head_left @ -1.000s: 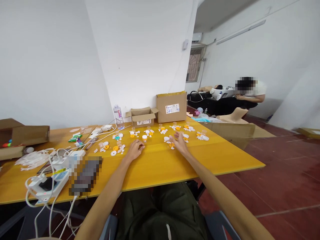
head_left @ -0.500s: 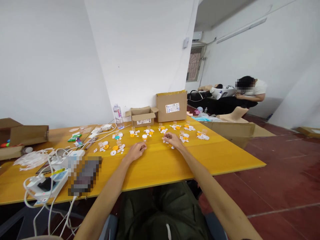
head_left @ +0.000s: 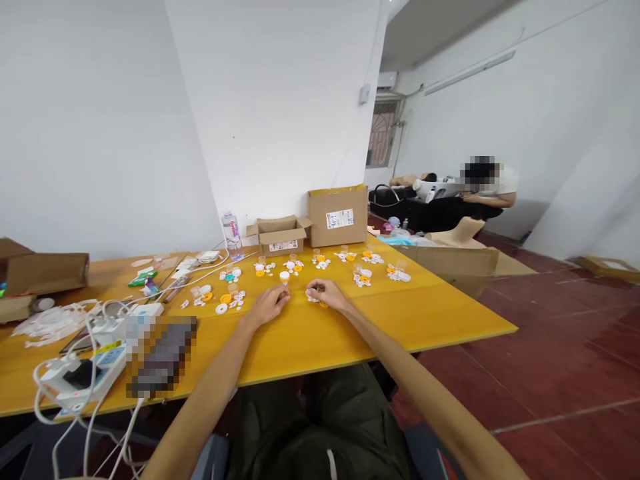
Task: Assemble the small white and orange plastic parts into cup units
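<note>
My left hand [head_left: 269, 305] rests on the table with its fingers curled; what they hold, if anything, is hidden. Just beyond its fingertips stands a small cup with a white round top [head_left: 285, 275]. To the right, my right hand [head_left: 327, 293] is closed, thumb and fingers together, low over a small pile of white plastic pieces [head_left: 313, 298]. Its fingers partly cover the pile, and an orange piece shows under the hand. A white piece appears at the fingertips, too small to make out.
Several piles of white and orange plastic parts [head_left: 363, 277] lie across the yellow table [head_left: 390, 327]. Behind them stand a small open carton [head_left: 281, 240], a larger box [head_left: 337, 220] and a bottle [head_left: 232, 235]. Power strips [head_left: 107, 363] and cables lie left. A person [head_left: 495, 190] sits far right.
My right hand has moved left, closer to my left hand, and the pile under it has shifted left too. My left hand stays beside the white-topped cup. The view has turned slightly right.
</note>
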A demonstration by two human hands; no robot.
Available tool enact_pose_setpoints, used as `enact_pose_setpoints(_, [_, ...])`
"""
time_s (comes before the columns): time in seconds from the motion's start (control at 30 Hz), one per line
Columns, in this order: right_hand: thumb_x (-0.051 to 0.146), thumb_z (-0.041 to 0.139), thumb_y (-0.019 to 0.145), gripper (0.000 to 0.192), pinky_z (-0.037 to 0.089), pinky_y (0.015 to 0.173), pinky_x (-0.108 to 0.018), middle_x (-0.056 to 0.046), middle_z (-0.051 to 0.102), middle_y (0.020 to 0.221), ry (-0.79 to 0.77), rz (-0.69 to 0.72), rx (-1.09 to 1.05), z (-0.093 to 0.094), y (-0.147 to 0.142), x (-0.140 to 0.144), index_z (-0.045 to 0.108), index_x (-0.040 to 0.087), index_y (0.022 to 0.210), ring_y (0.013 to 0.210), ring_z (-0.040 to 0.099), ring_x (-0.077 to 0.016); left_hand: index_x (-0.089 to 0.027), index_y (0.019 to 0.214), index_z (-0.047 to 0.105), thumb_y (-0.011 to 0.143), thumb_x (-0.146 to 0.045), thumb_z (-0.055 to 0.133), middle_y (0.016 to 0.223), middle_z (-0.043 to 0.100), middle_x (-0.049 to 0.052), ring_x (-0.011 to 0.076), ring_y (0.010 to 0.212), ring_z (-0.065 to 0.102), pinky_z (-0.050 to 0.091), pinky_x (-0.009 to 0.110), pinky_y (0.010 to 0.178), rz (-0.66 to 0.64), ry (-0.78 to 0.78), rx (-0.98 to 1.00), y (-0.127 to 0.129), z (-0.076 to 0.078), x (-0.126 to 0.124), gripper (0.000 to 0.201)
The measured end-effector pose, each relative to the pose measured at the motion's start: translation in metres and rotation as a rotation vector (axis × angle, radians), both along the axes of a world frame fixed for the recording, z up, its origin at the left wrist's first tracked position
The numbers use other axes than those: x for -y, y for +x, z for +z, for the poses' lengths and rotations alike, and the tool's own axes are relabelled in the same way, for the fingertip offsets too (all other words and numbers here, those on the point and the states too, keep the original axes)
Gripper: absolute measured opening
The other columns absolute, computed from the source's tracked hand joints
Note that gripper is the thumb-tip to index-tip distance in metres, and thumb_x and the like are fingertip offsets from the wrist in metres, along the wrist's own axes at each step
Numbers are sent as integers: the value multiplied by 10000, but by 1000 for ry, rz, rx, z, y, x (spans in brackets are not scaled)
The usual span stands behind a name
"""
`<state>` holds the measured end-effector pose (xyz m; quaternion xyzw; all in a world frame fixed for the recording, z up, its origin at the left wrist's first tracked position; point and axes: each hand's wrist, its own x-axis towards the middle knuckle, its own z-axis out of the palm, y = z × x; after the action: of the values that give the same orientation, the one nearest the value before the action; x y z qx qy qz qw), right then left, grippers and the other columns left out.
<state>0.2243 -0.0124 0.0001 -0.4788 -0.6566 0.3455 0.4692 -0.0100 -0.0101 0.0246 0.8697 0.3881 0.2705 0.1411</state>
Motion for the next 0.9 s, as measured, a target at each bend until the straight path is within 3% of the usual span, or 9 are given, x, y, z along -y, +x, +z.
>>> enact_pose_setpoints(0.17, [283,711,730,131,562,716,-301,-4,713,790,-20,42,13,-3,-22,4,679,196,824,747,670,-173,-246,1080,612,869,-211,498,930,687,17,177,775,632,518,303,812,-22,-14,13,-1,-1,2,242])
enact_pose_setpoints(0.3, [241,708,746,203,567,775,-305,-5,711,921,-30,80,-12,-5,-34,10,657,223,941,817,672,-168,-252,1156,572,812,-161,517,1035,672,20,173,808,633,519,319,864,-63,-7,0,-1,0,6,361])
enact_pose_setpoints(0.5, [274,745,738,371,513,992,-377,-38,662,1195,2,88,-70,-5,-24,17,614,252,1084,1137,626,-215,-241,1194,598,815,-154,534,1257,607,82,244,1118,603,474,383,1014,-157,61,-75,2,2,10,394])
enact_pose_setpoints(0.7, [377,753,747,296,505,989,-374,-54,666,1078,4,173,-76,-5,-10,20,643,214,969,1079,637,-218,-243,1132,645,820,-130,532,1195,626,76,251,1142,587,449,390,1050,-225,141,-114,3,3,11,350])
enact_pose_setpoints(0.9, [407,724,770,251,531,931,-376,-36,673,949,64,148,-102,-11,-8,14,647,207,900,963,654,-210,-254,1143,643,861,-158,529,1338,554,84,270,1228,522,422,433,1071,-231,213,-125,4,4,16,319])
